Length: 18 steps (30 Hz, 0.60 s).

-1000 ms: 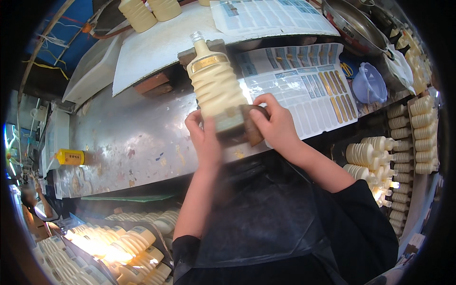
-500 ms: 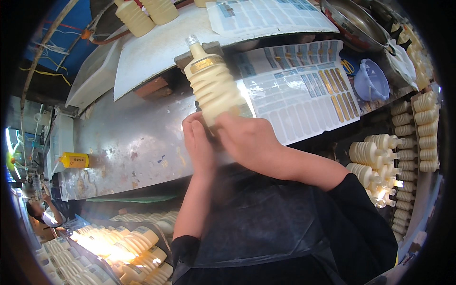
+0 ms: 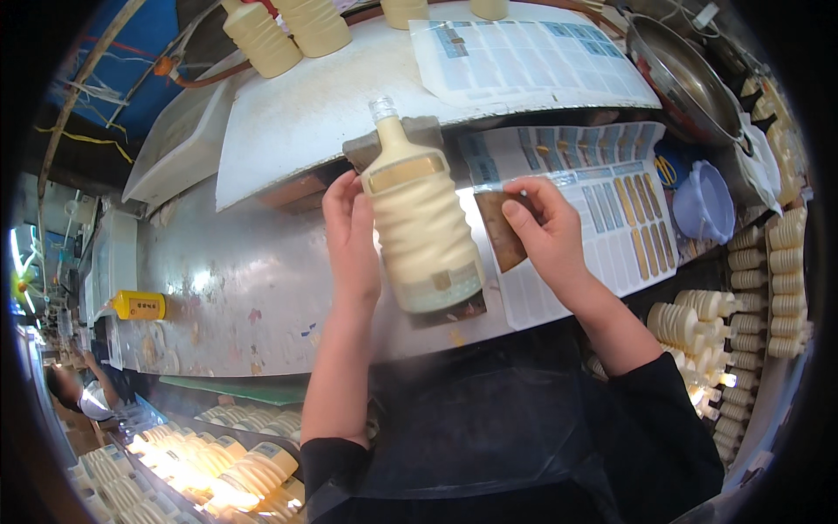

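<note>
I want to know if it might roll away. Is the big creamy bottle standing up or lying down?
Lying down. The ribbed cream bottle lies on its side on the metal table, neck pointing away, with the left hand against its side.

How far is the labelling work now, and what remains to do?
Done: a label band already sits on the cream bottle lying on the metal table. In hand: the left hand steadies it while the right hand rests on the label sheet. Left: many bottles wait at right.

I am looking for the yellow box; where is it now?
In the head view, the yellow box lies far left on the metal table, well left of the left hand.
</note>
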Tool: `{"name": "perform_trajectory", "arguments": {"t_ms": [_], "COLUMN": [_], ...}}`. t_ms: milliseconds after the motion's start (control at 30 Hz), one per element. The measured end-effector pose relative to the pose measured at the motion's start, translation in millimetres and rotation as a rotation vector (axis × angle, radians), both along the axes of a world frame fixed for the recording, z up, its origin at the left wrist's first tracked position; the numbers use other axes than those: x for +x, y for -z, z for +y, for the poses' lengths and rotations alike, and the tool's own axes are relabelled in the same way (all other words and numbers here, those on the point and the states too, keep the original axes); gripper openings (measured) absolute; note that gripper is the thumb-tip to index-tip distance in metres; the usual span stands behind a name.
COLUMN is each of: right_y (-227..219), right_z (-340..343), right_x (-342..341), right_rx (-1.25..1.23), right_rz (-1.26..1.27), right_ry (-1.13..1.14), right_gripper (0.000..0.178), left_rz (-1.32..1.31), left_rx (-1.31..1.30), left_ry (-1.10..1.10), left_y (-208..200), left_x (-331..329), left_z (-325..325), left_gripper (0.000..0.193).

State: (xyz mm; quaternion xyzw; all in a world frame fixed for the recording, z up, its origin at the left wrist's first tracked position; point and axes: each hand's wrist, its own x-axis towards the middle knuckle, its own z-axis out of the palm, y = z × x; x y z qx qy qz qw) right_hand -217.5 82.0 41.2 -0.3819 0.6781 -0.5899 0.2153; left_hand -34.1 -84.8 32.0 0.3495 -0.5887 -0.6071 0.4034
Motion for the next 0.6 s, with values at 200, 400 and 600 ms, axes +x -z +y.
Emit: {"name": "perform_trajectory", "arguments": {"t_ms": [200,400,600], "right_y": [-38,-31,-65], "right_z": [-71,-70,-50], "right_x": [-8,-21,36], "right_rx": [-0.058,-0.174,-0.506], "right_rz": [0.167,0.542,1.045], "right_ry": [-0.203,-0.157,-0.453], "right_gripper": [0.023,0.025,0.032], "left_rz": [0.073,0.058,-0.069], "left_rx": [0.245,0.429,0.325], "left_ry": [0.128,0.133,0.085], "left_y": [-15,-38,-73], "left_x": [-24,-21,12], "left_z": [-31,-35,-21], "left_gripper": [0.039,0.035,0.028]}}
